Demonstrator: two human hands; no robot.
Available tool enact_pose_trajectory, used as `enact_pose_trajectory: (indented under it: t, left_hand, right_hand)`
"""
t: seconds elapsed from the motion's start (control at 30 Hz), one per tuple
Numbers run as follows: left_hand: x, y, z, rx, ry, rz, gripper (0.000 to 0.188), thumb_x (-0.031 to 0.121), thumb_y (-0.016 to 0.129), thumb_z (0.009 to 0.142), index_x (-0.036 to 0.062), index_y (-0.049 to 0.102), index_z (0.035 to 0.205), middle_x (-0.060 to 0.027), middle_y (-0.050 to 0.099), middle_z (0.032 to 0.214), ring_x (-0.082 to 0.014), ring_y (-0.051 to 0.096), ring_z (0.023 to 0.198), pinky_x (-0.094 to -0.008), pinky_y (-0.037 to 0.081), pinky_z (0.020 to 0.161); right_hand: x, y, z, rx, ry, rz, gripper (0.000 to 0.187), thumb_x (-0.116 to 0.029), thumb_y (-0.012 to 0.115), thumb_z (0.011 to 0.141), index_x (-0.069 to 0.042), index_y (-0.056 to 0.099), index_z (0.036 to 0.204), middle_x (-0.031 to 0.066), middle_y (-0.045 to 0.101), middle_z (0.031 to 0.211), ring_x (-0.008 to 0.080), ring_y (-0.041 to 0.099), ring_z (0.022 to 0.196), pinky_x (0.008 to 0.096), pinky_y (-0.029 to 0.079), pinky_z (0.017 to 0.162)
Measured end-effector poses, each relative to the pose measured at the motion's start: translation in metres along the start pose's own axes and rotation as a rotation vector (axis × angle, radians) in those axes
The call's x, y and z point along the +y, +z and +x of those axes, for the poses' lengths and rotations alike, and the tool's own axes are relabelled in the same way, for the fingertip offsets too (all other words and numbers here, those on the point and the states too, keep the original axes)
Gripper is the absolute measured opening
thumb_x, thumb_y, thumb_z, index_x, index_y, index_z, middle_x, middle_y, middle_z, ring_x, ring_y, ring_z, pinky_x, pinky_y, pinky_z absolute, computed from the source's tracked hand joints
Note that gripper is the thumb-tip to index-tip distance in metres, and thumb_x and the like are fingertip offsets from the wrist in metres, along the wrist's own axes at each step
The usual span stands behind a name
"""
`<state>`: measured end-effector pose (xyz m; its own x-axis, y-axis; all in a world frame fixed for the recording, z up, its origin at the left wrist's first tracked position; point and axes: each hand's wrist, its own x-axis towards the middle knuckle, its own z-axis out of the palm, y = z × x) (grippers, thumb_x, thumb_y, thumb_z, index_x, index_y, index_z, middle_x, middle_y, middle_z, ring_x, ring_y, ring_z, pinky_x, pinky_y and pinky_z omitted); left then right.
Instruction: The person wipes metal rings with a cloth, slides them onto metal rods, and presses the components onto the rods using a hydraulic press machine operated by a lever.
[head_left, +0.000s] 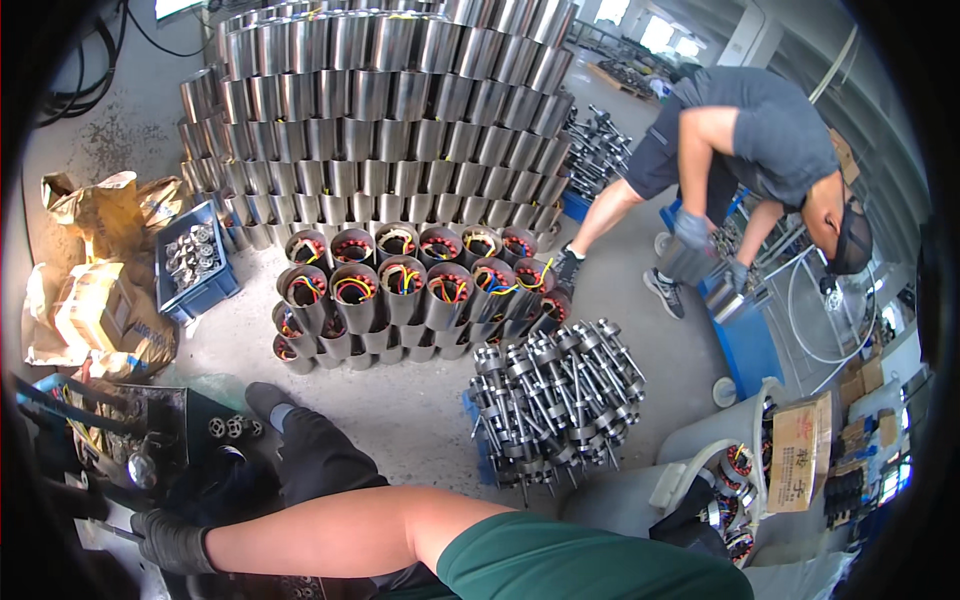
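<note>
My right arm, in a green sleeve, stretches across the lower edge to the left. At its end my right hand point(172, 541), in a dark glove, is at the dark machine point(150, 430). The fingers curl closed beside a pale metal bar point(112, 536); what they grip is too unclear to make out. Small round metal parts point(236, 428) lie on the machine's top, near my shoe. My left hand is out of view.
Steel cylinders point(390, 95) are stacked high behind wired motor stators point(402, 278). Rotors with shafts point(555, 400) are piled on the floor. A blue crate point(200, 262) stands left. At right, a co-worker point(760, 120) bends over, handling a cylinder point(686, 264); grey bins point(690, 470) stand nearer.
</note>
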<state>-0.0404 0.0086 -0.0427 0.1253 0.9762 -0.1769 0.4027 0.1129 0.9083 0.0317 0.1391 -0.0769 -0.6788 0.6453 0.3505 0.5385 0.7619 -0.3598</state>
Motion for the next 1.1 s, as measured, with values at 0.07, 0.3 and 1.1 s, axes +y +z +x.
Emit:
enact_pose_trajectory:
  t: [0.07, 0.3, 1.1]
  left_hand:
    - [0.053, 0.017, 0.018, 0.016, -0.014, 0.161, 0.041, 0.009, 0.059, 0.099, -0.0023, 0.053, 0.138, -0.0154, 0.061, 0.133, -0.0277, 0.056, 0.119, -0.0422, 0.050, 0.102]
    - [0.060, 0.000, 0.027, 0.465, 0.069, -0.756, 0.039, 0.030, 0.063, 0.100, 0.0036, 0.060, 0.128, -0.0157, 0.064, 0.122, -0.0313, 0.057, 0.114, -0.0469, 0.049, 0.100]
    - [0.023, -0.006, 0.013, 0.266, 0.079, -0.366, 0.042, 0.019, 0.063, 0.101, -0.0016, 0.056, 0.137, -0.0142, 0.065, 0.121, -0.0231, 0.063, 0.102, -0.0351, 0.054, 0.091]
  right_hand:
    - [0.027, -0.028, -0.024, -0.020, -0.030, -0.254, 0.017, -0.019, 0.062, 0.085, -0.006, 0.072, 0.079, 0.0111, 0.068, 0.071, 0.0291, 0.064, 0.068, 0.0450, 0.046, 0.061]
    - [0.022, -0.144, -0.095, 0.045, 0.365, 0.503, 0.018, -0.019, 0.065, 0.080, -0.003, 0.069, 0.086, 0.0210, 0.070, 0.080, 0.0422, 0.070, 0.079, 0.0528, 0.056, 0.074]
    - [0.028, -0.147, -0.105, -0.087, 0.265, 0.419, 0.021, -0.019, 0.069, 0.074, -0.002, 0.066, 0.086, 0.0205, 0.068, 0.077, 0.0401, 0.069, 0.077, 0.0522, 0.054, 0.070]
